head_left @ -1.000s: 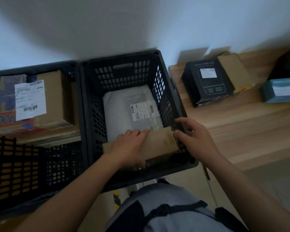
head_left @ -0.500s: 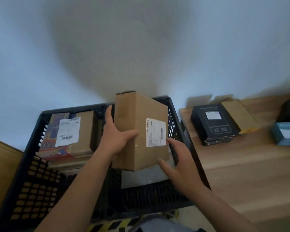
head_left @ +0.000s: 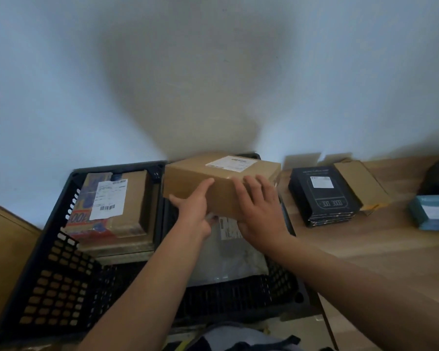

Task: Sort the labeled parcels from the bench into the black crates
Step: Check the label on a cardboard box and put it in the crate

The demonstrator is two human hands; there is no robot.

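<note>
1. I hold a brown cardboard box point(head_left: 223, 181) with both hands above the right-hand black crate point(head_left: 284, 287), its white label point(head_left: 232, 163) facing up on the top face.
2. My left hand point(head_left: 194, 211) grips the box at its near left corner: the thumb lies up along the front face and the fingers curl underneath.
3. My right hand point(head_left: 260, 211) lies against the front face with its fingers spread and fairly straight, pressing on the cardboard; the fingertips reach the top edge.
4. Beneath the box, inside that same crate, lies a white plastic mailer point(head_left: 228, 254) with a small printed label.
5. The left-hand black crate point(head_left: 48, 274) stands touching the right one and holds a stack of cardboard parcels; the top parcel point(head_left: 112, 201) carries a white barcode label and red-and-blue print.
6. On the wooden bench point(head_left: 365, 244) to the right sit a black box point(head_left: 323, 196) with a small white label, a flat brown carton point(head_left: 363, 183) just beside it, and a teal package point(head_left: 432, 211) near the frame edge.
7. A dark object at the far right edge is too cut off to identify.
</note>
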